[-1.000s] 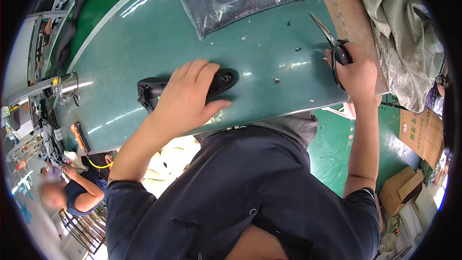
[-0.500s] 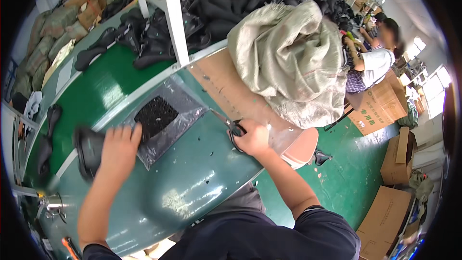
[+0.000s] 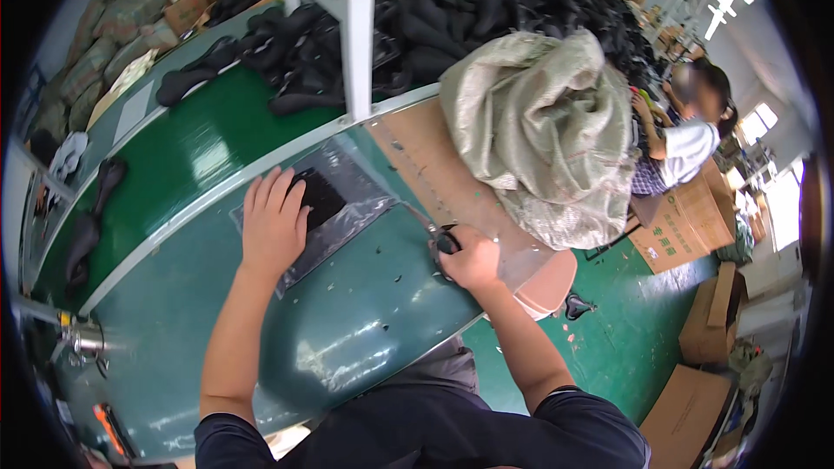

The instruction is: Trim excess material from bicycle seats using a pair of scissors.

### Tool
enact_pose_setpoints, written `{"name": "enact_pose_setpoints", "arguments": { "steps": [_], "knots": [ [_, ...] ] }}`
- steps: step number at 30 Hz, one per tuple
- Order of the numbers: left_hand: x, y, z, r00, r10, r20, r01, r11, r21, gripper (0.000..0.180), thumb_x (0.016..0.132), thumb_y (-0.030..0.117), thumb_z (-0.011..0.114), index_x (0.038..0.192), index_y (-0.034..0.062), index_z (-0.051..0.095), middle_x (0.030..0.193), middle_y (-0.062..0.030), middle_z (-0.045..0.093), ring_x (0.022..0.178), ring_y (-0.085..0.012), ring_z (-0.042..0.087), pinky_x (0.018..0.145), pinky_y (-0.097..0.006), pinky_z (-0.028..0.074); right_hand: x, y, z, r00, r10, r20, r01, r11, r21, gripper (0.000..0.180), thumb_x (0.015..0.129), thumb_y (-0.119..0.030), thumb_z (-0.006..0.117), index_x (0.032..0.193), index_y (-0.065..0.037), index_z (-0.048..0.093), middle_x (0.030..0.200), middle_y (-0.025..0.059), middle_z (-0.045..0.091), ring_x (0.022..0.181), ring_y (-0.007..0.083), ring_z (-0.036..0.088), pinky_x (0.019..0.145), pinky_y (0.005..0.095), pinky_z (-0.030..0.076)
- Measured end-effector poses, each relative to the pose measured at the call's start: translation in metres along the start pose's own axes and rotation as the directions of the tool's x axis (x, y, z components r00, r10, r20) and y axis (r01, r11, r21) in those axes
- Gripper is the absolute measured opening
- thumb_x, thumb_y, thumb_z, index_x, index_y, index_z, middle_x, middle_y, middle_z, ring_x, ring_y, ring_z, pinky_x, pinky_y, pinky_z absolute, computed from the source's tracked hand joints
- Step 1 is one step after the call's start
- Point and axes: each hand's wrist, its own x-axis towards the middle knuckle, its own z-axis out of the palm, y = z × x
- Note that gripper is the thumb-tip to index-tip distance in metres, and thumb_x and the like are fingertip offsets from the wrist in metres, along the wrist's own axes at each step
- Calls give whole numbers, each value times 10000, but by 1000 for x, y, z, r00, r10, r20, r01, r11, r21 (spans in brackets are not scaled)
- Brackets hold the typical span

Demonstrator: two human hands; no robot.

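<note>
My left hand [image 3: 274,219] lies with its fingers stretched out over the left side of a clear plastic bag [image 3: 352,219]. A dark patch of small black pieces [image 3: 323,197] shows through the bag beside my thumb; part of it is hidden under the hand. Black-handled scissors [image 3: 446,243] are gripped in my right hand [image 3: 472,258], just right of the bag. Their blades point up and left toward the bag's right corner. Both hands are over the green tabletop [image 3: 347,330], where small dark scraps are scattered.
Black bicycle saddles [image 3: 426,22] are heaped beyond a white post [image 3: 358,52]. A woven sack [image 3: 543,130] rests on cardboard [image 3: 434,152] at the right. A pink-topped stool [image 3: 549,282] stands by the table edge. Another person [image 3: 691,135] works at the far right, near cardboard boxes [image 3: 691,217].
My left hand has moved right, onto the bag. The blurred black saddle-like thing beside it has gone from that spot. My right hand still grips the scissors. The whole view has shifted slightly.
</note>
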Motion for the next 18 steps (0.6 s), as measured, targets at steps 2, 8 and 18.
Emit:
{"name": "enact_pose_setpoints", "arguments": {
  "steps": [2, 8, 18],
  "knots": [
    [-43, -4, 0, 994, -97, -53, 94, 994, -49, 484, 877, 87, 779, 1342, 24, 658, 1419, -173, 637, 1371, -390, 575, 1182, -561, 416, 2, 4, -3, 1000, 16, 2, -16, 998, -52, 194, 781, -252, 847, 848, -87, 768, 829, 141, 745, 763, 378, 741, 675, 469, 587],
    [-140, -18, 2, 812, -563, -156, 534, 823, -192, 421, 913, 81, 754, 1319, 15, 662, 1383, -194, 664, 1269, -419, 626, 1088, -494, 478, 5, -1, 9, 998, 42, 39, -37, 989, -140, 267, 795, -316, 887, 846, -83, 767, 808, 147, 737, 744, 387, 732, 665, 475, 575],
    [-160, -29, 10, 725, -679, -115, 573, 688, -445, 329, 846, 72, 788, 1158, 26, 692, 1192, -173, 724, 1126, -395, 693, 972, -476, 539, 9, -9, 25, 979, 189, 76, -174, 971, -166, 351, 814, -334, 902, 759, -59, 691, 670, 112, 659, 595, 339, 660, 581, 459, 512]
  ]
}}
